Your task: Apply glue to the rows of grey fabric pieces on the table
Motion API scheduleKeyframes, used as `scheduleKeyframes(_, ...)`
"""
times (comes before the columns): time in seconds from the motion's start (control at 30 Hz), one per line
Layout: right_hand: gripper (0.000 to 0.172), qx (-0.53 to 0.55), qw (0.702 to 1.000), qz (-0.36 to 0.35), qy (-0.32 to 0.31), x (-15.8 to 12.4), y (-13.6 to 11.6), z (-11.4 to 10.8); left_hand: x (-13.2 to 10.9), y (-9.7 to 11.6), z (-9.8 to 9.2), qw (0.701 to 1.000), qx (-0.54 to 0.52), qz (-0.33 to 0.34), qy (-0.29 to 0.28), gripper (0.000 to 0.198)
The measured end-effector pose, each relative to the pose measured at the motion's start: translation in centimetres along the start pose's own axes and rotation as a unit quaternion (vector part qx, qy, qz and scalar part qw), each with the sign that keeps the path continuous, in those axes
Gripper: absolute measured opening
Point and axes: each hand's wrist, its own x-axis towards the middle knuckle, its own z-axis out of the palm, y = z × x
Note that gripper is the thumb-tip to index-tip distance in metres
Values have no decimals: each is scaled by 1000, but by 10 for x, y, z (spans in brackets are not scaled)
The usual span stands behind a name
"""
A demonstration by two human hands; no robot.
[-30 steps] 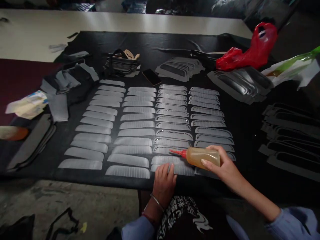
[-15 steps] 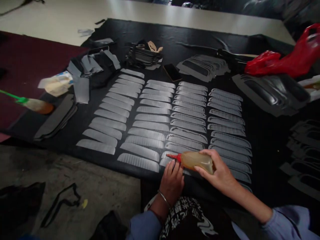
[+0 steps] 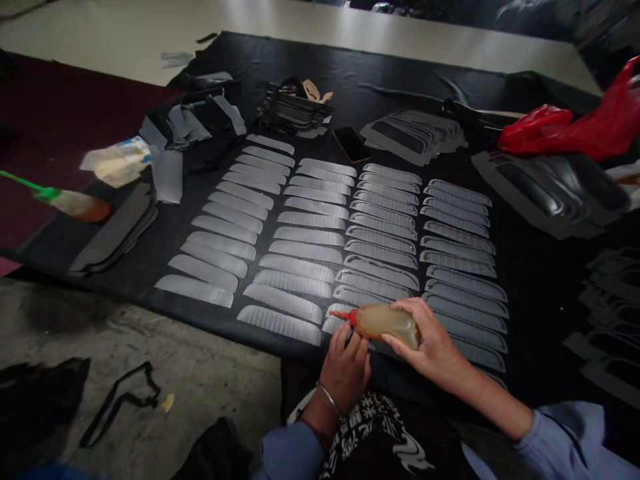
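Observation:
Amber glue bottle (image 3: 385, 325) with a red nozzle lies tilted in my right hand (image 3: 425, 337), whose fingers wrap round its base. The nozzle tip points left, over a grey strip (image 3: 335, 311) at the near end of the third column. My left hand (image 3: 346, 353), with a bangle at the wrist, rests at the table's front edge just below the nozzle, fingers spread a little on the near strips. Curved grey strips (image 3: 290, 277) lie in columns on the black cloth; some in the third column show shiny glue lines along their edges.
A second bottle (image 3: 75, 203) with a green nozzle lies at the left, beside stacked grey pieces (image 3: 117, 230). A phone (image 3: 351, 145), black bundles (image 3: 293, 110) and grey cut-outs (image 3: 415, 133) sit farther back. A red bag (image 3: 575, 127) is at the right.
My right hand and the bottle have shifted slightly left, the nozzle tip moving along the near strip. My left hand stays nearly in place. The whole view has shifted a little.

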Motion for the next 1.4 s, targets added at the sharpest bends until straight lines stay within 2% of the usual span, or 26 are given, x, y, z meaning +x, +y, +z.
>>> scheduleKeyframes(0.17, 35, -15, 1000, -10, 14, 1, 0, -5, 1, 0, -1, 1000, 5, 7, 14, 40)
scheduleKeyframes(0.5, 36, -22, 999, -26, 15, -3, 0, -14, 5, -1, -1, 999, 16, 13, 40, 30)
scheduleKeyframes(0.7, 38, -6, 1000, -18, 11, -3, -3, -11, 3, -2, 5, 997, 21, 13, 70, 28)
scheduleKeyframes(0.93, 38, 0, 1000, -24, -2, 0, -2, -7, 4, -2, 2, 997, 23, 16, 67, 26)
scheduleKeyframes(1.4, 36, -25, 999, 9, 19, -22, 6, -28, 6, -1, 2, 999, 31, 22, 38, 32)
